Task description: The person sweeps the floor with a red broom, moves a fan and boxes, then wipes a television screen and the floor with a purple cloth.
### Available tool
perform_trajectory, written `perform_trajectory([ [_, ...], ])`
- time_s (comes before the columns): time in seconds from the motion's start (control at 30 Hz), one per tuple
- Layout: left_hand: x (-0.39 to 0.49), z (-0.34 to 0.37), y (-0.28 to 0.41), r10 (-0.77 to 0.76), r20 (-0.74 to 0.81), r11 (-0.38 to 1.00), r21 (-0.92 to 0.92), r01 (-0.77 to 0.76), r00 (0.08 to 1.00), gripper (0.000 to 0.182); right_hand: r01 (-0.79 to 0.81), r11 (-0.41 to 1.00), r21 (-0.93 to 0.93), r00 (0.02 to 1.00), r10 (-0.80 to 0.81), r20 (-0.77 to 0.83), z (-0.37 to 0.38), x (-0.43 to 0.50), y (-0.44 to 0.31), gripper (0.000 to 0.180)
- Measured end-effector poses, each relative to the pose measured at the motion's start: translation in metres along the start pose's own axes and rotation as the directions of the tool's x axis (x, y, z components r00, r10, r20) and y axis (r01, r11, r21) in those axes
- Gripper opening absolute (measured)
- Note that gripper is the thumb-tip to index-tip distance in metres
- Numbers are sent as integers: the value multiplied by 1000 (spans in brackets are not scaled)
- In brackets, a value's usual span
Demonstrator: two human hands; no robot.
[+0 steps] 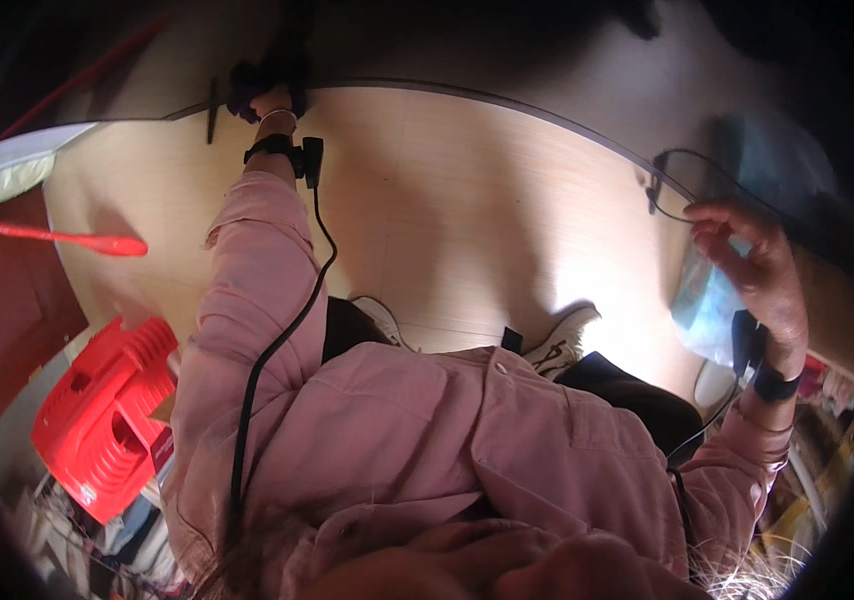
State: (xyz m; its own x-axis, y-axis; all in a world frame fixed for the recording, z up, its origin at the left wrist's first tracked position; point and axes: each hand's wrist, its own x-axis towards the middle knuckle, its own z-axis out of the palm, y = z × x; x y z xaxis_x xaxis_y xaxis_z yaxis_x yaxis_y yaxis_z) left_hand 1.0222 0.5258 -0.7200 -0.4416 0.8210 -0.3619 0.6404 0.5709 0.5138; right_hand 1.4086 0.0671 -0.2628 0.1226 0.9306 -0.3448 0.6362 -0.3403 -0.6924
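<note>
A dark glossy panel (427,45) stands across the top of the view, mirroring the floor and nearby things. My left hand (274,100) is at its lower edge on the left, with a bunched purple cloth (244,106) pressed to the surface; the fingers are largely hidden. On the right, my right hand (753,255) has loosely curled fingers, and its fingertips are at or close to the panel's edge; nothing shows in its grasp. A thin dark cable loop (667,214) lies by those fingertips. Below them is a bluish translucent plastic bag (701,296).
A red plastic basket (108,420) stands at the left, under a red stick with a rounded end (108,244). Cables run from devices strapped to both wrists. My shoes (566,337) are on the pale floor (434,225). A wooden edge (832,315) is at the right.
</note>
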Motion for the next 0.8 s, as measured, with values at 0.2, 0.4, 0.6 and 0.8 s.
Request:
perform_trajectory([
  [0.2,-114,67,48,-295,-57,951,-116,287,954,59,-96,983,-159,992,81,-98,-47,-26,-12,24],
  [0.4,-285,109,61,-54,386,987,-119,108,921,62,-85,984,-158,994,74,-75,-45,-41,-6,25],
  [0.6,-411,154,69,42,775,965,-195,175,631,40,-139,985,-101,986,129,-102,-45,-70,4,25],
  [0.8,-511,143,78,290,955,898,-251,360,-59,39,-196,957,-211,960,144,-241,-60,-129,1,25],
])
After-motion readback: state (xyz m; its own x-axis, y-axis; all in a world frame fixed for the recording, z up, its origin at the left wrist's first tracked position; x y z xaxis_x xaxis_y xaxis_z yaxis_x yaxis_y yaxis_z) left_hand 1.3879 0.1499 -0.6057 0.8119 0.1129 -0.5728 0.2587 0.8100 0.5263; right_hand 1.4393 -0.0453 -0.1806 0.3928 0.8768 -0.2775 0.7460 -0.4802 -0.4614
